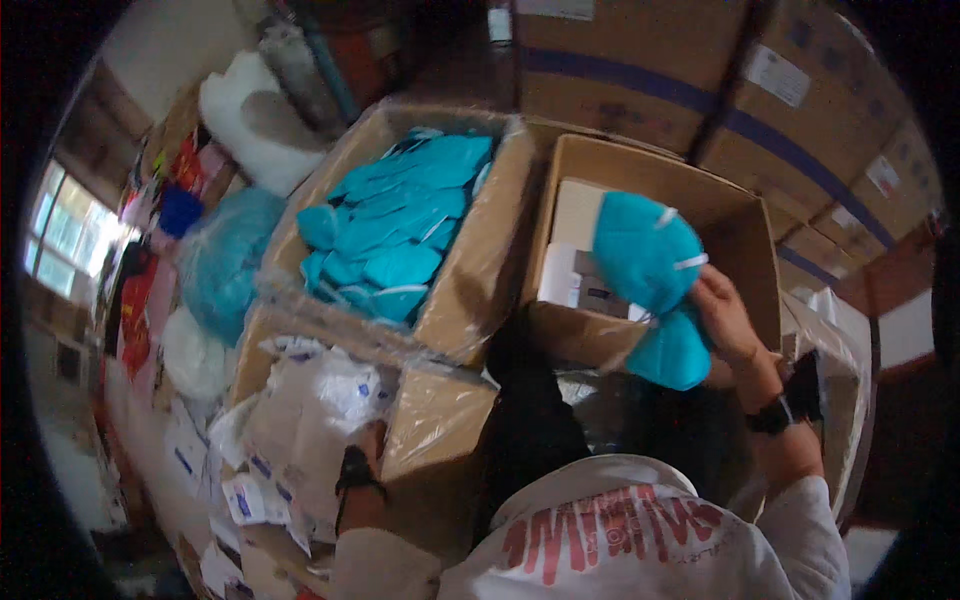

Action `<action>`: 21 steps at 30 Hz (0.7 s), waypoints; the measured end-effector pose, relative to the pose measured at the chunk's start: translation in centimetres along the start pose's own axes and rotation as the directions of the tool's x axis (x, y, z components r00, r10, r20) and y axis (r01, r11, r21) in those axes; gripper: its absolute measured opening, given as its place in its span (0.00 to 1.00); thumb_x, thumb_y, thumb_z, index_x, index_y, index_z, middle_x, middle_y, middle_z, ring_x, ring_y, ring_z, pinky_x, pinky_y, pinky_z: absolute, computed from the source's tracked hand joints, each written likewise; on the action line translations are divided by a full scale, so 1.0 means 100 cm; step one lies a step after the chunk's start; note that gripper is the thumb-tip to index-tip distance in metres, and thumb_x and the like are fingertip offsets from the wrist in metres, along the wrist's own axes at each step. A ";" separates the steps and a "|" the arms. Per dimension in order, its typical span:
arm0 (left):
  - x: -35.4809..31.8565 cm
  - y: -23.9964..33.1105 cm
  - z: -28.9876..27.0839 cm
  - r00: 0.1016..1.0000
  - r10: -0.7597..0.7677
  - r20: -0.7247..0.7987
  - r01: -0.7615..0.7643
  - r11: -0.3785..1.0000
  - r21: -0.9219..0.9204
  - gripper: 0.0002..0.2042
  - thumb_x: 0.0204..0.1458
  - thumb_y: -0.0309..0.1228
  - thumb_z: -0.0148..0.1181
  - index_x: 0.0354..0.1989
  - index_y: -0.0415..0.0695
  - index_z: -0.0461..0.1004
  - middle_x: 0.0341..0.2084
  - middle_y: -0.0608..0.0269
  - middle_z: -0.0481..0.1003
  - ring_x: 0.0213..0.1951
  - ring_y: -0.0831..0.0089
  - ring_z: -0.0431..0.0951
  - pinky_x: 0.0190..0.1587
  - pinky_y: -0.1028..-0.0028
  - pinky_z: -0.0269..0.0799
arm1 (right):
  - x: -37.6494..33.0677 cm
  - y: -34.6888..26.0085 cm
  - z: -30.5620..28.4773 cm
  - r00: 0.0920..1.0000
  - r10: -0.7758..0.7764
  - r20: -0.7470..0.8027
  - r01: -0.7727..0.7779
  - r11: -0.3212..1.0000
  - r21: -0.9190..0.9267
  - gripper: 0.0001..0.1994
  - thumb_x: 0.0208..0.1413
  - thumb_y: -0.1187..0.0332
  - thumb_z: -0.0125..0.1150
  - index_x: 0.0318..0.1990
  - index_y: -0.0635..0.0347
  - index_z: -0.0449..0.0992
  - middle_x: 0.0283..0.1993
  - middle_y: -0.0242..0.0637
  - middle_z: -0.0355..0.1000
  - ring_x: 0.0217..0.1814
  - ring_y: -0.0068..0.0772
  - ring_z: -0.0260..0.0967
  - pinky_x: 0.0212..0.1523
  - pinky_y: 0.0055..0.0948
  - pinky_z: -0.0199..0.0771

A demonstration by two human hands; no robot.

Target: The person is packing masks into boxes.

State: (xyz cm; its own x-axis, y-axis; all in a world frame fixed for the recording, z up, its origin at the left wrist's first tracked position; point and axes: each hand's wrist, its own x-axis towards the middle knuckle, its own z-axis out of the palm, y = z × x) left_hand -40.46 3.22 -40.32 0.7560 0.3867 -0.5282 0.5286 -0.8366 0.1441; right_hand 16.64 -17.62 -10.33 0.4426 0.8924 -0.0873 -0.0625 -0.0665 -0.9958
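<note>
My right hand (725,315) is closed on the edge of a teal cup-shaped face mask (650,250), which has white straps and is held above the front of an open cardboard box (760,250). Just below it hangs a second teal face mask (672,352), touching the first near my fingers. My left hand (370,442) reaches to an open box of packaging at the lower left, beside white printed plastic bags (345,390); its fingers are mostly hidden. Farther back, a plastic-lined carton (480,290) holds a heap of teal face masks (395,220).
White cartons (567,270) lie inside the right-hand box. Tall stacked cardboard boxes (620,75) with blue bands stand behind. To the left are a clear bag of teal material (235,260) and a white sack (250,120). A plastic-wrapped box (835,370) stands at my right.
</note>
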 end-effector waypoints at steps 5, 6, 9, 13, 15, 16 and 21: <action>-0.034 0.017 -0.072 0.991 -0.107 -0.078 0.080 0.955 -0.286 0.14 0.52 0.36 0.44 0.35 0.38 0.71 0.29 0.51 0.71 0.35 0.63 0.73 0.41 0.65 0.65 | -0.003 -0.004 0.016 0.990 0.054 0.133 -0.089 0.959 0.270 0.12 0.57 0.67 0.47 0.45 0.62 0.68 0.41 0.32 0.69 0.41 0.21 0.66 0.43 0.24 0.68; -0.040 0.029 -0.100 0.977 -0.177 -0.116 0.121 0.919 -0.376 0.14 0.52 0.37 0.44 0.35 0.38 0.71 0.29 0.52 0.72 0.34 0.64 0.73 0.40 0.65 0.65 | -0.010 -0.007 0.019 0.989 0.079 0.124 -0.117 0.935 0.335 0.12 0.57 0.66 0.47 0.45 0.62 0.68 0.41 0.32 0.69 0.41 0.22 0.67 0.43 0.25 0.68; -0.057 0.094 -0.205 0.873 -0.438 -0.214 0.204 0.727 -0.656 0.15 0.52 0.38 0.46 0.34 0.37 0.71 0.29 0.53 0.73 0.30 0.68 0.74 0.36 0.68 0.68 | -0.013 0.003 0.012 0.984 0.053 0.173 -0.111 0.931 0.349 0.12 0.57 0.66 0.47 0.45 0.62 0.68 0.40 0.33 0.70 0.40 0.23 0.68 0.43 0.26 0.69; 0.005 0.215 -0.286 0.870 -0.312 -0.382 -0.331 0.207 -0.921 0.16 0.54 0.35 0.47 0.45 0.36 0.67 0.39 0.56 0.73 0.40 0.73 0.73 0.39 0.74 0.67 | -0.021 0.010 0.029 0.959 0.077 0.274 -0.164 0.937 0.310 0.12 0.57 0.65 0.47 0.44 0.61 0.68 0.39 0.33 0.70 0.39 0.23 0.68 0.42 0.26 0.69; 0.039 0.271 -0.303 0.872 -0.102 -0.479 -0.489 -0.150 -0.859 0.19 0.53 0.35 0.51 0.51 0.39 0.61 0.45 0.61 0.68 0.47 0.75 0.67 0.47 0.73 0.62 | -0.030 0.011 0.037 0.936 0.070 0.345 -0.189 0.926 0.326 0.12 0.57 0.65 0.47 0.44 0.61 0.69 0.38 0.33 0.70 0.38 0.22 0.68 0.41 0.25 0.69; 0.062 0.291 -0.296 0.844 -0.098 -0.528 -0.532 -0.288 -0.796 0.21 0.52 0.36 0.52 0.52 0.39 0.60 0.46 0.62 0.67 0.48 0.74 0.66 0.48 0.72 0.61 | -0.034 0.016 0.038 0.928 0.058 0.368 -0.179 0.935 0.305 0.11 0.56 0.64 0.48 0.42 0.59 0.69 0.36 0.30 0.70 0.37 0.20 0.66 0.40 0.23 0.68; 0.094 0.353 -0.343 0.839 -0.419 -0.347 -0.503 -0.354 -0.788 0.19 0.53 0.36 0.51 0.50 0.37 0.62 0.46 0.60 0.66 0.48 0.72 0.66 0.50 0.70 0.60 | -0.043 0.058 -0.024 0.983 0.078 -0.169 -0.042 0.978 0.205 0.09 0.56 0.64 0.50 0.40 0.58 0.68 0.37 0.33 0.69 0.39 0.22 0.66 0.39 0.24 0.69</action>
State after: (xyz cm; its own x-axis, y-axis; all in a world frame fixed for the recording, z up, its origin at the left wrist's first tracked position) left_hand -1.49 -9.39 -11.53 0.5472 0.8095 -0.2128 -0.2631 0.4077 0.8744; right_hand 16.48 -22.90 -15.75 0.5812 0.7963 -0.1675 -0.2628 -0.0111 -0.9648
